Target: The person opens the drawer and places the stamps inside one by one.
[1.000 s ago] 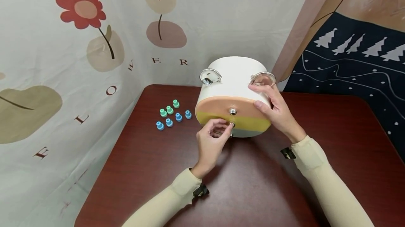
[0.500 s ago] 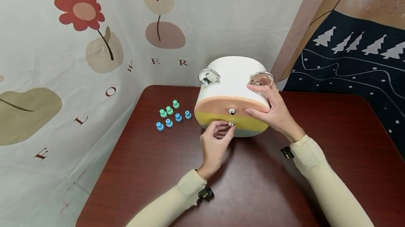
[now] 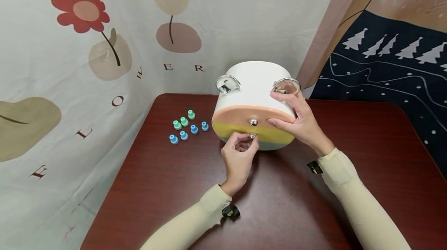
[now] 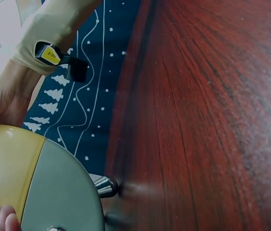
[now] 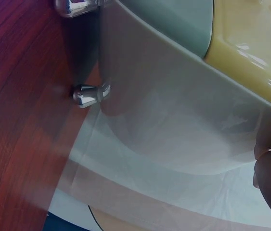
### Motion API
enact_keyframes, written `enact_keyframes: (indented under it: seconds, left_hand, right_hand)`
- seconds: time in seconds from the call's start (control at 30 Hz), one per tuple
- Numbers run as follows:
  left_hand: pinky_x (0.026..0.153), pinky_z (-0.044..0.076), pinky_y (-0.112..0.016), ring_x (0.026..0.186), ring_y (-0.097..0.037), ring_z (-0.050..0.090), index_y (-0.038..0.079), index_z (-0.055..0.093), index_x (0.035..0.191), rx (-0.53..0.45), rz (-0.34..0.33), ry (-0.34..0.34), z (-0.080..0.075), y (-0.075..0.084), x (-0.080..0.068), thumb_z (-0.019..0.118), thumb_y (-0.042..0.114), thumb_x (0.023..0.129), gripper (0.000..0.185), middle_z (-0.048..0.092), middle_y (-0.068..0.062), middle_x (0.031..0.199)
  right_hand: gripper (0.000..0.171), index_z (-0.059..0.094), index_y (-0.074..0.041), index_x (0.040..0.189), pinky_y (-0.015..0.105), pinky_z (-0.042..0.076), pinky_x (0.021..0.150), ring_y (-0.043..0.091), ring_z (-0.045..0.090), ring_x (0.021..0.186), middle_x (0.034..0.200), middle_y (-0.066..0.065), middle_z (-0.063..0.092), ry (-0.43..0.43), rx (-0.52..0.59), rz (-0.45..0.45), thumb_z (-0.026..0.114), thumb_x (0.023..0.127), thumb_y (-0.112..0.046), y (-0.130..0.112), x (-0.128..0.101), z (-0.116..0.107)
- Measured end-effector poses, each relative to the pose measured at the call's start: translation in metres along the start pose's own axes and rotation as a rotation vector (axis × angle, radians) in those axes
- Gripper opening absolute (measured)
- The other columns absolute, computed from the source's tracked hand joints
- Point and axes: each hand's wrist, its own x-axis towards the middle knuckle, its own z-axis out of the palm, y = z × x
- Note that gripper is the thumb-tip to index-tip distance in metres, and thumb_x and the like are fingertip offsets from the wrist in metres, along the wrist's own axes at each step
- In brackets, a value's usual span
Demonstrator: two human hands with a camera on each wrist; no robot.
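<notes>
A white rounded drawer box (image 3: 256, 79) stands at the back of the table, with peach, yellow and grey-green drawer fronts facing me. My left hand (image 3: 249, 139) pinches the small metal knob (image 3: 252, 136) of the yellow drawer (image 3: 276, 135). My right hand (image 3: 297, 122) grips the box's right side, fingers over the top by a ring handle (image 3: 287, 85), thumb on the peach front (image 3: 234, 116). In the left wrist view the yellow drawer (image 4: 5, 163) and grey drawer (image 4: 60, 192) fill the lower left. The right wrist view shows the white box wall (image 5: 174, 134) and a metal foot (image 5: 89, 94).
Several small blue and green caps (image 3: 186, 128) lie on the dark red table (image 3: 174, 188) left of the box. A flowered cloth (image 3: 87, 48) hangs behind and to the left. A dark cloth with white trees (image 3: 384, 71) hangs on the right.
My right thumb has slid left onto the peach drawer front. My left hand keeps its pinch on the yellow drawer's knob and has barely shifted.
</notes>
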Motion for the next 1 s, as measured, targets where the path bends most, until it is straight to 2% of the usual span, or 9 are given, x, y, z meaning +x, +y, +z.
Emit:
enact_keyframes:
  seconds: [0.2,0.5,0.77,1.0]
  left_hand:
    - [0.060,0.057,-0.027,0.067,-0.021,0.070,0.004,0.076,0.097,0.037,0.010,0.018,-0.006,0.003,-0.005,0.088,0.004,0.089,0.014,0.078,-0.002,0.086]
    - [0.058,0.055,-0.025,0.066,-0.021,0.071,0.006,0.076,0.097,0.047,-0.009,-0.007,-0.012,0.006,-0.017,0.089,0.006,0.089,0.016,0.078,0.000,0.086]
    - [0.054,0.053,-0.024,0.068,-0.021,0.073,0.006,0.076,0.098,0.030,0.023,-0.042,-0.020,0.011,-0.033,0.090,0.006,0.090,0.016,0.079,-0.005,0.089]
    - [0.053,0.052,-0.023,0.068,-0.018,0.072,0.008,0.077,0.098,0.050,0.026,-0.058,-0.027,0.018,-0.045,0.091,0.005,0.088,0.017,0.080,0.000,0.090]
  right_hand:
    - [0.078,0.068,-0.011,0.147,0.031,0.045,0.102,0.023,0.049,0.131,0.147,0.008,0.055,-0.021,0.002,-0.010,0.094,0.076,0.010,-0.001,0.003,0.002]
    - [0.077,0.067,-0.012,0.148,0.032,0.044,0.101,0.023,0.048,0.130,0.147,0.008,0.053,-0.036,0.019,0.043,0.092,0.078,0.008,-0.002,0.003,0.000]
    - [0.077,0.066,-0.012,0.148,0.034,0.042,0.099,0.023,0.044,0.130,0.147,0.007,0.053,-0.031,0.025,0.065,0.092,0.078,0.007,0.000,0.001,-0.002]
    - [0.074,0.067,-0.015,0.148,0.036,0.042,0.096,0.022,0.043,0.126,0.144,0.004,0.054,-0.030,0.025,0.079,0.090,0.080,0.004,-0.001,0.000,-0.001]
